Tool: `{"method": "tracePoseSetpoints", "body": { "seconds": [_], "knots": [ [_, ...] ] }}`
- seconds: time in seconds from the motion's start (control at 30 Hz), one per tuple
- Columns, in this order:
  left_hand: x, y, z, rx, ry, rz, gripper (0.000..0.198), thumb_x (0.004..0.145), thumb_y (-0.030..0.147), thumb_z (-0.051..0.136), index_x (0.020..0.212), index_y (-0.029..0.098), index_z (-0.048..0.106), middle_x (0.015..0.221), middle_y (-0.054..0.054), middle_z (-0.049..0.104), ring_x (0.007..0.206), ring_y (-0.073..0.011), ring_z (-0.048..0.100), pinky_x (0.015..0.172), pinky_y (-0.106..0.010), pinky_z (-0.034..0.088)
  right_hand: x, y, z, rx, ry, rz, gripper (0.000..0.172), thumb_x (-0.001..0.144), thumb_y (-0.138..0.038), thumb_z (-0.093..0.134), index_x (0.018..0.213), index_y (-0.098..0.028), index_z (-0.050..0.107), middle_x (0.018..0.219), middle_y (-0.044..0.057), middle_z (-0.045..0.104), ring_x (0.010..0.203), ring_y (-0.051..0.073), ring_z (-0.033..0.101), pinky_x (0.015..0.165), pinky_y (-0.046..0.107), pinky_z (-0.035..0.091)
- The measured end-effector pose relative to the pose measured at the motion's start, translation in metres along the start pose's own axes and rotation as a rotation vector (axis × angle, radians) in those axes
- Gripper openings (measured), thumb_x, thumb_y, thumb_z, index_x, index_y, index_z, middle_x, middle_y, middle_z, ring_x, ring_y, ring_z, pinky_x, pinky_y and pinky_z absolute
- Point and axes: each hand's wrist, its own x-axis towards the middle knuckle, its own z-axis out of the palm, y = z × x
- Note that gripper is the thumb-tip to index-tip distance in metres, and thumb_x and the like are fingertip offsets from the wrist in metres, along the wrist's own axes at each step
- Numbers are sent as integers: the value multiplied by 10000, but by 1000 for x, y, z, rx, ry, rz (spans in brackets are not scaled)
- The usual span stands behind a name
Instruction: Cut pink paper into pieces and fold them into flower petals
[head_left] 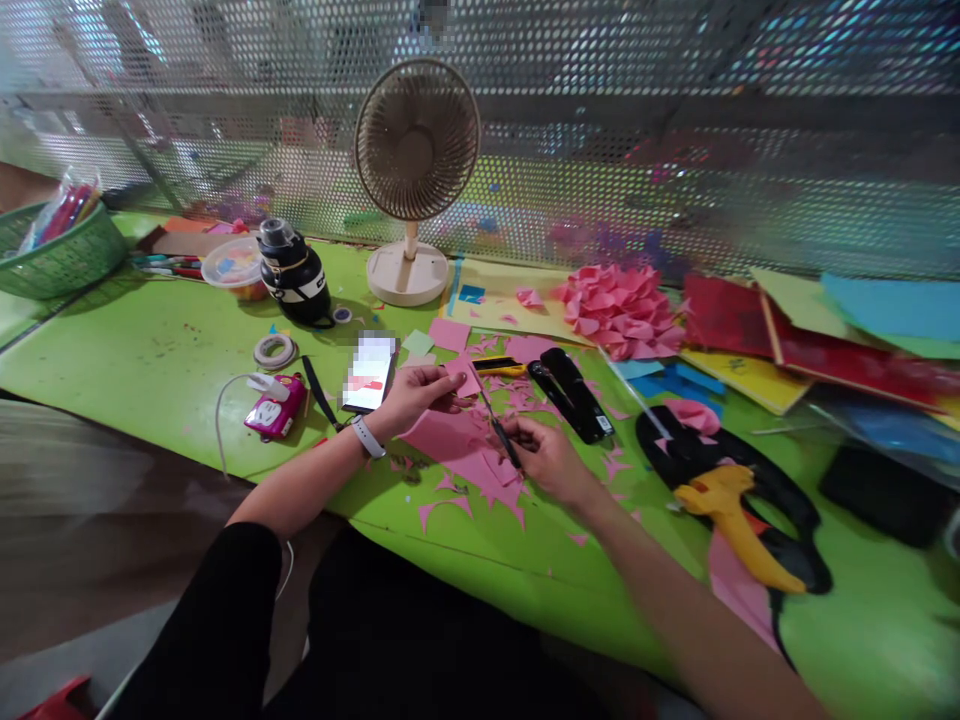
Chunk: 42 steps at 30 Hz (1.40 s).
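Note:
My left hand (427,390), with a pale watch on its wrist, pinches a small piece of pink paper (470,380). My right hand (541,455) is closed on a pair of dark-handled scissors (505,442), whose blades point up and left towards that paper. Below both hands lies a larger pink sheet (450,440), with curved pink scraps (446,505) strewn around it. Just beyond, a yellow utility knife (501,367) and a black stapler (570,395) rest on the green table (187,370). A phone (371,370) with a lit screen stands beside my left hand.
Pink paper petals (619,310) are heaped at the back. A fan (416,150) stands before a perforated metal screen. Rightward are a yellow glue gun (739,525) and coloured sheets (847,345). Leftward sit a black bottle (292,275), tape roll (274,351), pink charger (275,407) and green basket (67,255).

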Motion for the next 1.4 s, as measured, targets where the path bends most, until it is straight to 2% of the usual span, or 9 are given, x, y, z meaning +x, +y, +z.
{"method": "tracePoseSetpoints", "body": {
  "seconds": [0.37, 0.53, 0.97, 1.2, 1.33, 1.4],
  "knots": [
    [0, 0, 2, 5, 8, -11, 516, 603, 519, 860, 722, 127, 547, 637, 6, 650, 682, -140, 724, 662, -233, 573, 0, 3, -3, 23, 0, 16, 481, 662, -632, 786, 777, -188, 640, 745, 34, 654, 680, 166, 587, 603, 287, 464],
    [-1, 1, 4, 7, -16, -33, 514, 587, 510, 869, 722, 118, 566, 645, -10, 678, 648, -126, 713, 647, -228, 571, 0, 1, -3, 42, 18, 22, 500, 622, -635, 807, 739, -188, 614, 679, 14, 617, 635, 154, 551, 565, 275, 430],
    [2, -10, 0, 73, -45, 12, 490, 655, 528, 832, 742, 107, 596, 640, -16, 674, 638, -126, 704, 666, -248, 566, 1, -2, -4, 59, 19, 37, 504, 613, -631, 812, 747, -182, 627, 682, 15, 623, 635, 152, 556, 561, 271, 427],
    [1, -8, 1, 103, -57, 17, 505, 666, 555, 813, 741, 105, 596, 662, -24, 677, 614, -109, 686, 653, -235, 551, -2, -12, -1, 79, 35, 47, 537, 562, -654, 826, 714, -183, 615, 665, 12, 611, 628, 143, 546, 554, 267, 424],
    [0, -8, 0, 73, -44, 13, 486, 658, 531, 829, 754, 101, 622, 684, -8, 654, 658, -114, 682, 708, -269, 562, -2, -12, -1, 59, 20, 36, 545, 594, -679, 798, 733, -185, 615, 673, 15, 622, 606, 137, 545, 532, 263, 430],
    [0, -9, 0, 17, -44, 22, 463, 650, 492, 851, 827, 103, 672, 749, -11, 668, 701, -109, 669, 743, -279, 560, -2, -10, -1, 42, 9, 29, 543, 613, -684, 785, 739, -184, 614, 680, 17, 626, 606, 137, 550, 525, 259, 435]
  ]
}}
